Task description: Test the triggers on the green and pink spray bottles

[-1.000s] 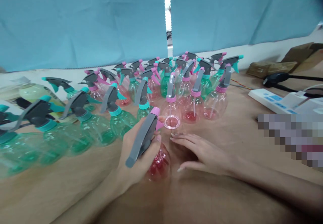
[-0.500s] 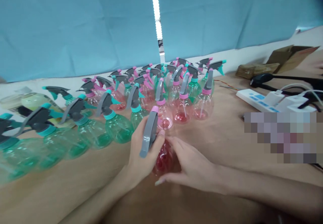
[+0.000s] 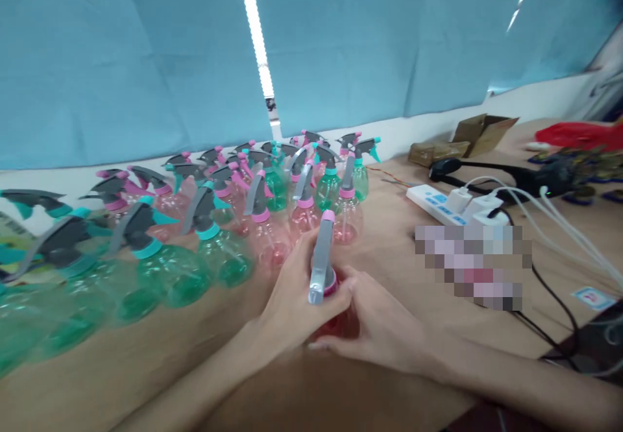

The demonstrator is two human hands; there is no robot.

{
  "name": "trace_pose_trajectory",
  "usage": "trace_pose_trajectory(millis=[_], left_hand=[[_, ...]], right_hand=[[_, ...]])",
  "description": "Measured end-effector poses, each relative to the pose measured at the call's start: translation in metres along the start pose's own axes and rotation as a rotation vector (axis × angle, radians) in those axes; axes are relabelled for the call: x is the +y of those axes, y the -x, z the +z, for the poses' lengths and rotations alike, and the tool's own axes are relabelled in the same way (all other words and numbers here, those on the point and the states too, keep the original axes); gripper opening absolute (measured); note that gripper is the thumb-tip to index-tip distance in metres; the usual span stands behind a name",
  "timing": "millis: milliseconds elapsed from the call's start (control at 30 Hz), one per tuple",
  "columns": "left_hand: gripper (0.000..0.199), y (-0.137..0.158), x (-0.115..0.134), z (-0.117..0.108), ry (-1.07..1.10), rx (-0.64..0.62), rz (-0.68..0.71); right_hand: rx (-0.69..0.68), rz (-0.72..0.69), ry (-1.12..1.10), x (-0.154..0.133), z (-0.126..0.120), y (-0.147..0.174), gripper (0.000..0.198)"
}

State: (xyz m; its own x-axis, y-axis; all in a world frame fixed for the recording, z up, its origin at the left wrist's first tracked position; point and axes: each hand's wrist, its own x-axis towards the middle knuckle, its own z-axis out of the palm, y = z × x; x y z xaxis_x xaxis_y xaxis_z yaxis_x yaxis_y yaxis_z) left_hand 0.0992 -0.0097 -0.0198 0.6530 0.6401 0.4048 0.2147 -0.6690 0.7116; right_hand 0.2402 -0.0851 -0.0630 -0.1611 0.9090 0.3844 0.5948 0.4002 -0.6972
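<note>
Left hand (image 3: 302, 289) was wrapped round the pink-collared spray bottle (image 3: 322, 257) up top, near side of the table (image 3: 389, 266); right hand (image 3: 384, 322) cupped its lower right side, probably just steadying it.

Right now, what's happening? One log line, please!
left hand grips pink spray bottle near neck | right hand curves around its body | green bottles at left | power strip at right

Backdrop: blue curtain (image 3: 350, 49), facing you
Your right: white power strip (image 3: 435, 205), plugs (image 3: 479, 209) seated
Farther back: open cardboard box (image 3: 487, 136)
Far right: red sheet (image 3: 579, 135), perhaps plastic
</note>
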Motion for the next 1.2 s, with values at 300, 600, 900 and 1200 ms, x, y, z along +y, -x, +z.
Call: trace_pose_trajectory(millis=[300,600,900,1200], left_hand=[[0.078,0.028,-0.059,0.028,-0.371,-0.374,0.051],[0.065,0.028,-0.064,0.030,-0.547,-0.533,0.099],[0.064,0.032,-0.076,0.032,-0.539,-0.462,0.169],[0.061,0.030,-0.073,0.033,-0.591,-0.501,0.164]], right_hand=[[0.126,0.153,0.167,0.066,-0.076,0.014,0.063],[0.207,0.175,0.295,0.117,-0.114,-0.015,0.070],[0.209,0.197,0.353,0.125,-0.128,-0.043,0.064],[0.211,0.201,0.359,0.139,-0.127,-0.055,0.066]])
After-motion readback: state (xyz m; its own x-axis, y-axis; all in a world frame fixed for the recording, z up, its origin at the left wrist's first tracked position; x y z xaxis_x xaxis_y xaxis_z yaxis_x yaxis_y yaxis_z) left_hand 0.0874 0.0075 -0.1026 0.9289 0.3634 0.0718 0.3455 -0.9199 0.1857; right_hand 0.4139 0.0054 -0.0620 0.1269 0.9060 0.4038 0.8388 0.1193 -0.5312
